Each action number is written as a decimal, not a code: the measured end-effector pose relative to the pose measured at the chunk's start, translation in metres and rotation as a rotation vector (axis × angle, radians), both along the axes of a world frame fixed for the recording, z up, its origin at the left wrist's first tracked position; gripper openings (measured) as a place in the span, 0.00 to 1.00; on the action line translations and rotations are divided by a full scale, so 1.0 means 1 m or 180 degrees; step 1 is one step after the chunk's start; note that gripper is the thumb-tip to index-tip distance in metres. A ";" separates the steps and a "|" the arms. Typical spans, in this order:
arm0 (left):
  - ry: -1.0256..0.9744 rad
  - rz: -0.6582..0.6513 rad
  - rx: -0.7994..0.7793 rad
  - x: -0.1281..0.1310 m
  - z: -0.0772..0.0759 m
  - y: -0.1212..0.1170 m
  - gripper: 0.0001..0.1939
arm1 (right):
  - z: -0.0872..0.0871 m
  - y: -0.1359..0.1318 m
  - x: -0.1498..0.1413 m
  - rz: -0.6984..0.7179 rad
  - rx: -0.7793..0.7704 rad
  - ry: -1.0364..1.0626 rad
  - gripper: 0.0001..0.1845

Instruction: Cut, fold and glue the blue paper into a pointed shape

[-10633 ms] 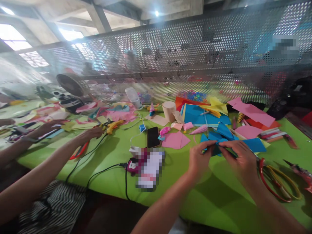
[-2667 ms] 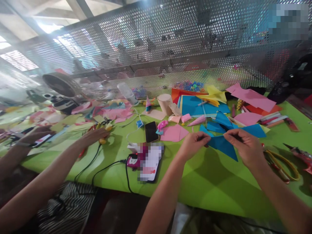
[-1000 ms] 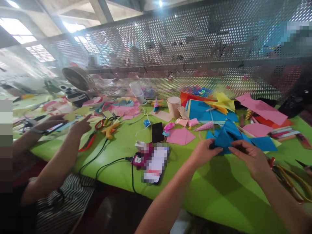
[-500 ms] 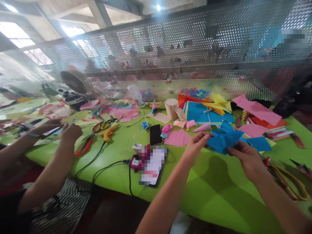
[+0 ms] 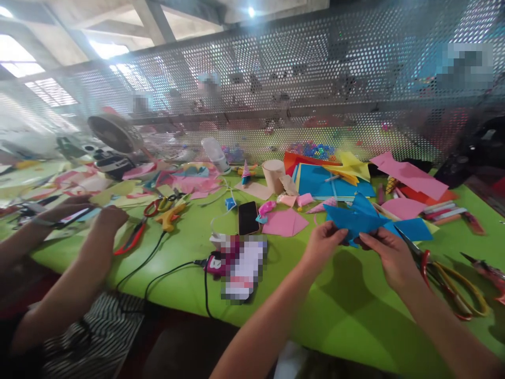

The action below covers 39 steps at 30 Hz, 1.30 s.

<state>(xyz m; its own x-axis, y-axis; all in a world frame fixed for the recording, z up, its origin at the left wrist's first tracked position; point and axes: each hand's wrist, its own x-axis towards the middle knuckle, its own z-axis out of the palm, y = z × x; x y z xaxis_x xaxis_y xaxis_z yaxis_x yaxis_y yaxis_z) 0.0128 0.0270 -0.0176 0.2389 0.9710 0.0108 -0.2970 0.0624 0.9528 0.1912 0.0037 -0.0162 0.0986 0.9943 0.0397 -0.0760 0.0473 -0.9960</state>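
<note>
With the fingers of my left hand (image 5: 325, 239) and right hand (image 5: 389, 250) both clamped on its lower part, I hold a folded blue paper piece (image 5: 357, 215) above the green tabletop (image 5: 339, 326), scissors (image 5: 457, 289) (red and yellow at the handles) lying beside my right wrist.

Daylight enters through overexposed windows (image 5: 18, 55) at far left; a small lamp (image 5: 251, 11) glares at far centre. Pale haze softens the perforated screen (image 5: 252, 100), most strongly at left. Soft shadows fall on the moderately lit green tabletop (image 5: 300, 321) below the left hand (image 5: 324, 239) and right hand (image 5: 384, 247). Wide-angle distortion stretches the left and right margins; mosaic blocks obscure the near phone (image 5: 245, 269).
</note>
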 end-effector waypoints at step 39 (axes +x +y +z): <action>0.2624 -0.0747 0.1412 -0.012 0.023 -0.010 0.12 | 0.004 0.008 0.018 -0.0037 0.0047 -0.0166 0.21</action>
<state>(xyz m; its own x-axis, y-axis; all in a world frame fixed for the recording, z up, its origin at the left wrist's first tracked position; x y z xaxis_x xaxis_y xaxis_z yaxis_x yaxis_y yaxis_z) 0.0005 0.0166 0.0057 0.5230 0.8456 0.1072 0.4502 -0.3809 0.8076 0.2090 0.0116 -0.0124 0.1077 0.9924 0.0598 -0.0235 0.0627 -0.9978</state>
